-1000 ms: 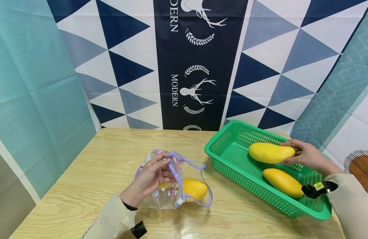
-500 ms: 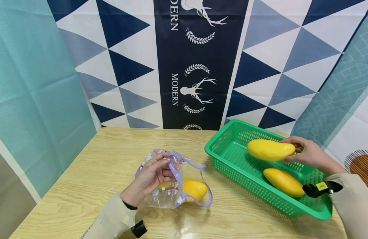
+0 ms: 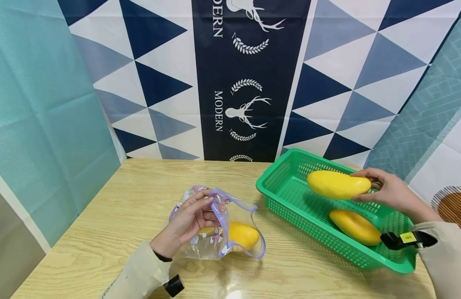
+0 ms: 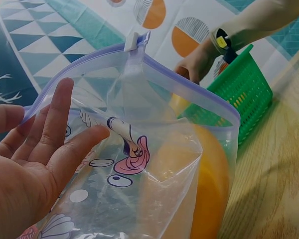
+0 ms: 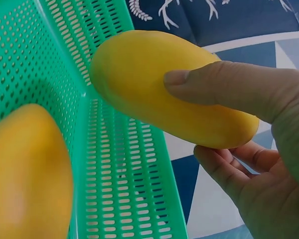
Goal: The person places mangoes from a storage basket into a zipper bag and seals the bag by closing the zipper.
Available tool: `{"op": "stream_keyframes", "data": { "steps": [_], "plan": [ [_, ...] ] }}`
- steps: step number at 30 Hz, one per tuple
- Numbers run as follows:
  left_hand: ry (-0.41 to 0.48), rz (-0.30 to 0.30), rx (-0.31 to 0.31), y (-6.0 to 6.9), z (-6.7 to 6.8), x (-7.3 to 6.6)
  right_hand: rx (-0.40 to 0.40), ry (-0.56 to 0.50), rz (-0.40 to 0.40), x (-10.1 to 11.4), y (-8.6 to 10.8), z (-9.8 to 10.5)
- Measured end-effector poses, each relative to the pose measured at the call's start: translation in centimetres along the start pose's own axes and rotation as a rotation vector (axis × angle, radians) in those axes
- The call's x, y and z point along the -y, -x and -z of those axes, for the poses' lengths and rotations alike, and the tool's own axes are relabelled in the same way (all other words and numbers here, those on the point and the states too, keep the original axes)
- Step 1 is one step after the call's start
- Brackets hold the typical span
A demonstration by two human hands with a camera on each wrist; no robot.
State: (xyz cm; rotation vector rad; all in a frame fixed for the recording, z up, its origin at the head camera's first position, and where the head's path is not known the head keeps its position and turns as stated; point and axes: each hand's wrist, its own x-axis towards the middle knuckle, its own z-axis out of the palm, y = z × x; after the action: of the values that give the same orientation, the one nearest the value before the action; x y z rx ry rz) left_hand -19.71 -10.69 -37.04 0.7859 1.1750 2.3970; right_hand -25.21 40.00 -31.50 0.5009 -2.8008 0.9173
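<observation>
On the table's middle lies a clear zip bag (image 3: 200,252) with a purple rim and cartoon prints. My left hand (image 3: 185,228) holds up its rim by the mouth, which gapes toward the right. Inside the bag rests a yellow mango (image 3: 244,235), partly seen through the plastic. Over the green basket (image 3: 309,231), my right hand (image 3: 395,195) grips another mango (image 3: 336,185) by its right end. The right wrist view shows the thumb on one side of this held mango (image 5: 154,84) and fingers below. A further mango (image 3: 355,227) lies in the basket.
The bag and basket stand apart on the wooden table (image 3: 140,187). A patterned cloth (image 3: 159,83) hangs behind the table, and a teal cloth (image 3: 47,104) hangs at the left. A slider (image 4: 132,42) sits on the bag's zip.
My right hand has lifted the held mango slightly and shifted it a little to the left. My left hand and the bag have stayed in place.
</observation>
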Motion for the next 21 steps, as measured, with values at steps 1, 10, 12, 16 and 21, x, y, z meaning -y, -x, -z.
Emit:
{"op": "stream_keyframes", "data": {
  "steps": [1, 10, 12, 16, 21],
  "plan": [
    [-0.001, 0.001, -0.002, 0.0, 0.0, 0.0, -0.004, -0.002, 0.000, 0.1, 0.0, 0.0],
    [-0.005, 0.006, -0.012, 0.0, -0.2, -0.1, -0.039, -0.010, 0.052, 0.9, 0.4, -0.3],
    [-0.005, 0.005, -0.011, 0.0, -0.1, -0.1, -0.050, -0.022, 0.072, 1.3, 0.5, -0.4],
    [0.000, 0.003, -0.007, 0.0, -0.1, 0.0, -0.069, -0.050, 0.111, 2.0, 0.7, -0.7],
    [0.003, -0.001, 0.002, 0.0, 0.0, 0.1, -0.077, -0.069, 0.148, 2.9, 0.9, -1.0]
  ]
}}
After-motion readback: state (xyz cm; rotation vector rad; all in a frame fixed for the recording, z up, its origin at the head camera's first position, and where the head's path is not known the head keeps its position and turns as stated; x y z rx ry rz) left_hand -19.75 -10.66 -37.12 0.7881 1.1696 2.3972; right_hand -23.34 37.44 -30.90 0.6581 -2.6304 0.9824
